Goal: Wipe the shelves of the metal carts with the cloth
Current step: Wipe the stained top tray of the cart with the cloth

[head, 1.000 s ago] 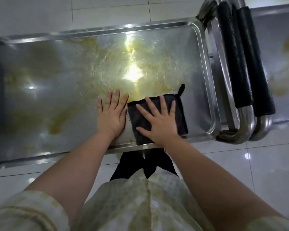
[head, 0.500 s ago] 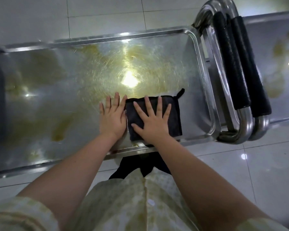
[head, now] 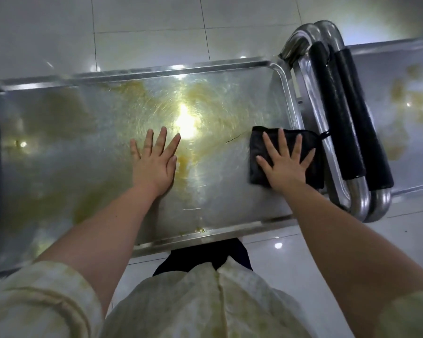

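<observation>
A folded dark cloth lies flat on the shelf of a metal cart, against the rim just beside the padded handle. It is pinned under the right hand, whose fingers are spread straight and press down rather than grip. The left hand, fingers straight and holding nothing, rests on bare metal farther from the handle, and yellowish smears stretch beyond it along the shelf's long axis. The next stroke likely runs away from the handle, with the right hand placed to make it.
</observation>
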`<control>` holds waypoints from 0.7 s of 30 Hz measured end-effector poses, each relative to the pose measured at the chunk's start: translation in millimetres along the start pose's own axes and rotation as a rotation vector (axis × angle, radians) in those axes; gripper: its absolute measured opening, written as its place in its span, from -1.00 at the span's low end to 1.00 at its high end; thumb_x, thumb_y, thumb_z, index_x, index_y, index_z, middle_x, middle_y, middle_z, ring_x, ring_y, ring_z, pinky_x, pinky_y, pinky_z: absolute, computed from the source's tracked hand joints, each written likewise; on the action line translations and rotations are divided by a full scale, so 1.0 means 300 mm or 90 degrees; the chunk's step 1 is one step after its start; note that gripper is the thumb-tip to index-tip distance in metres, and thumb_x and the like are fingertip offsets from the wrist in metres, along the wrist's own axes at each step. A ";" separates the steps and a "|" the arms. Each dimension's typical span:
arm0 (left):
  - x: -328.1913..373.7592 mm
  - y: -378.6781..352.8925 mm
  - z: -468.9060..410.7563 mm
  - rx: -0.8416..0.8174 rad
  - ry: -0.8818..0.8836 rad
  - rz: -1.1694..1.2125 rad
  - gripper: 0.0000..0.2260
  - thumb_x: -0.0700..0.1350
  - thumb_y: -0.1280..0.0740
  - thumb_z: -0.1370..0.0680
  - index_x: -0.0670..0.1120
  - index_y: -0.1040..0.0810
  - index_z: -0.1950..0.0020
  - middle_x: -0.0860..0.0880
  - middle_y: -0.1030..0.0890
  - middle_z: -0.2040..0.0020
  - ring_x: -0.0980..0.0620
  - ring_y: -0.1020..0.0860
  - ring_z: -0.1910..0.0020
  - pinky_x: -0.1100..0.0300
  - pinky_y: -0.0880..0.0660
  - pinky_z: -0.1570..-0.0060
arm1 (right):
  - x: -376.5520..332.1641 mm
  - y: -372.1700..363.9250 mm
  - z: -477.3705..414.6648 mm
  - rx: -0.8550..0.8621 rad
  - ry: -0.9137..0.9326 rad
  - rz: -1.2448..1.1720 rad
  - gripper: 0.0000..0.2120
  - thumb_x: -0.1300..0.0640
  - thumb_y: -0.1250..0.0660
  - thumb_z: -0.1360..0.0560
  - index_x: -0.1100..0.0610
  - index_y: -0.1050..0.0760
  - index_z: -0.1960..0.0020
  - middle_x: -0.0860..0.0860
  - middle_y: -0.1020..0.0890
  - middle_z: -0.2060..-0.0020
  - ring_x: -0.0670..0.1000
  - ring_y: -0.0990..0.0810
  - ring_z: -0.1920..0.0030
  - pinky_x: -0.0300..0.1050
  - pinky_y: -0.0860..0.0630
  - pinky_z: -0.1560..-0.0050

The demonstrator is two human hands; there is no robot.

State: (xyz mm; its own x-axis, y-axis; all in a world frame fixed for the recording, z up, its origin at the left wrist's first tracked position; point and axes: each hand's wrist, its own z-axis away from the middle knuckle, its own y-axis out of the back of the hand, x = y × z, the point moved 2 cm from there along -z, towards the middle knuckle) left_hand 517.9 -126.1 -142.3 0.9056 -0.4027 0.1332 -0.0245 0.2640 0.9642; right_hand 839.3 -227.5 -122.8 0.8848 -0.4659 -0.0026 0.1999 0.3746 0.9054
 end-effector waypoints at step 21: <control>-0.017 0.003 -0.019 0.040 0.077 0.037 -0.47 0.11 0.17 -0.62 0.07 0.06 -0.61 -0.02 0.03 -0.62 -0.09 0.08 -0.59 -0.14 0.26 -0.50 | -0.162 0.048 -0.153 0.053 -0.023 -0.017 -0.35 -0.47 0.39 -0.42 -0.34 0.47 -0.44 -0.14 0.29 -0.56 0.24 0.36 -0.52 0.52 0.28 -0.35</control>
State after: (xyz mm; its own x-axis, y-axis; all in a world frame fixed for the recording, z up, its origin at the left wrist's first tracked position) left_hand 515.6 -118.7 -143.3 0.9463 -0.2790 0.1635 -0.1004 0.2272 0.9687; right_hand 818.7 -162.6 -129.1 0.8637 -0.5038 -0.0133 0.1859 0.2938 0.9376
